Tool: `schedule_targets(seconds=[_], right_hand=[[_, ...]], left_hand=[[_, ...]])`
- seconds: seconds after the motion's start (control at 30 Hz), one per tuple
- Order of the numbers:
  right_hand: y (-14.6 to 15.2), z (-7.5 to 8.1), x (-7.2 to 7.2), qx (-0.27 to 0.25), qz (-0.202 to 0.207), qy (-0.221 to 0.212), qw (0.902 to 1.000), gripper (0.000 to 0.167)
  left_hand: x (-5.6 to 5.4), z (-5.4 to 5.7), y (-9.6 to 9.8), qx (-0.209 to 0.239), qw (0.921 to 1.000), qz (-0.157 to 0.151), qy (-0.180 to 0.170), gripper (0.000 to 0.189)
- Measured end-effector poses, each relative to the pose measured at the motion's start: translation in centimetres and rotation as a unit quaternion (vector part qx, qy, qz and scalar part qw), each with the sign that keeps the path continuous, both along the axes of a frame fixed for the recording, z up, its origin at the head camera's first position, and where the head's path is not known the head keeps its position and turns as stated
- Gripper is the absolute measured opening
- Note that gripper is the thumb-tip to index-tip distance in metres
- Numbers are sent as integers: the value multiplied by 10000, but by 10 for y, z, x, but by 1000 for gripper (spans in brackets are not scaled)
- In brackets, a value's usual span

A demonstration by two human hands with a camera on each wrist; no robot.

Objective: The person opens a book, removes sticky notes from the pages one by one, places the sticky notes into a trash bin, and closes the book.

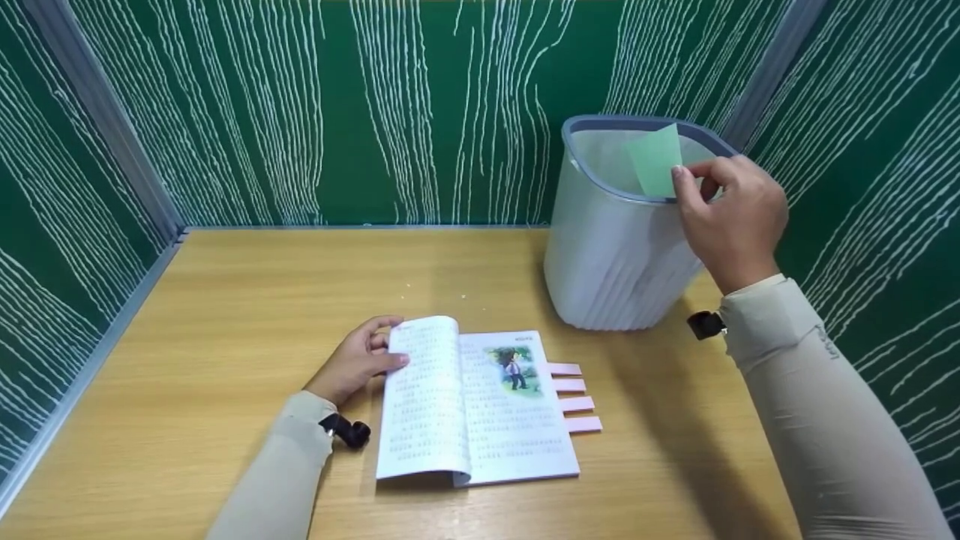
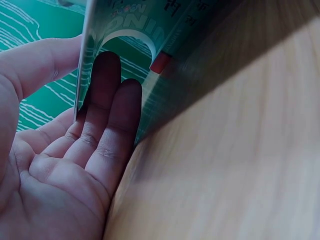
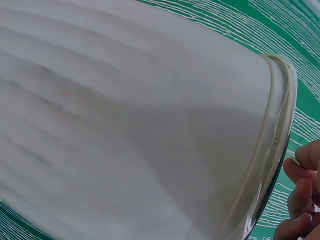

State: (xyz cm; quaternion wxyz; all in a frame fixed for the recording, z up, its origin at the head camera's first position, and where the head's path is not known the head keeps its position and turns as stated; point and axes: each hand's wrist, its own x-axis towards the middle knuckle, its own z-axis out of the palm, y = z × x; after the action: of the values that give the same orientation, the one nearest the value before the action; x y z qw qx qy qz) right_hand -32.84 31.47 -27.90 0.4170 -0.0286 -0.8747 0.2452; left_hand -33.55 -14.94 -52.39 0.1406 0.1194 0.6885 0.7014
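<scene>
The beige right sleeve (image 1: 840,420), nearest the camera, reaches toward the far-right corner of the wooden tabletop (image 1: 247,337), where a pale ribbed waste bin (image 1: 619,255) stands upright. Above the bin's mouth the right hand (image 1: 739,214) pinches a green sheet of paper (image 1: 656,159) by its side between thumb and fingertips, a light hold that probably suits something so thin and lets the rest hang free; whether the sheet touches the rim cannot be told. Well in from the far edge lies an open illustrated book (image 1: 517,442), its right part flat on the tabletop, its left part lifted and curving. There the left hand (image 1: 352,367) grasps the book's left edge, thumb on the page and fingers behind the cover, seemingly so the leaves stay parted. Four pink page tabs (image 1: 577,405) jut in a row from the book's right side, presumably set apart so each shows separately.
</scene>
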Motion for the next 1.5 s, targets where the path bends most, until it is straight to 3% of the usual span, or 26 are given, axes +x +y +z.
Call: schedule_targets(seconds=[0.77, 1.17, 1.5], right_hand=[[-1, -6, -1, 105, 34, 92, 9999, 52], [-19, -12, 13, 76, 505, 729, 9960, 51], [-26, -35, 23, 378, 1082, 1183, 9863, 35]], left_hand=[[3, 0, -2, 156, 9998, -92, 1, 73], [2, -1, -2, -20, 10000, -20, -32, 72], [2, 3, -1, 99, 9999, -109, 50, 71]])
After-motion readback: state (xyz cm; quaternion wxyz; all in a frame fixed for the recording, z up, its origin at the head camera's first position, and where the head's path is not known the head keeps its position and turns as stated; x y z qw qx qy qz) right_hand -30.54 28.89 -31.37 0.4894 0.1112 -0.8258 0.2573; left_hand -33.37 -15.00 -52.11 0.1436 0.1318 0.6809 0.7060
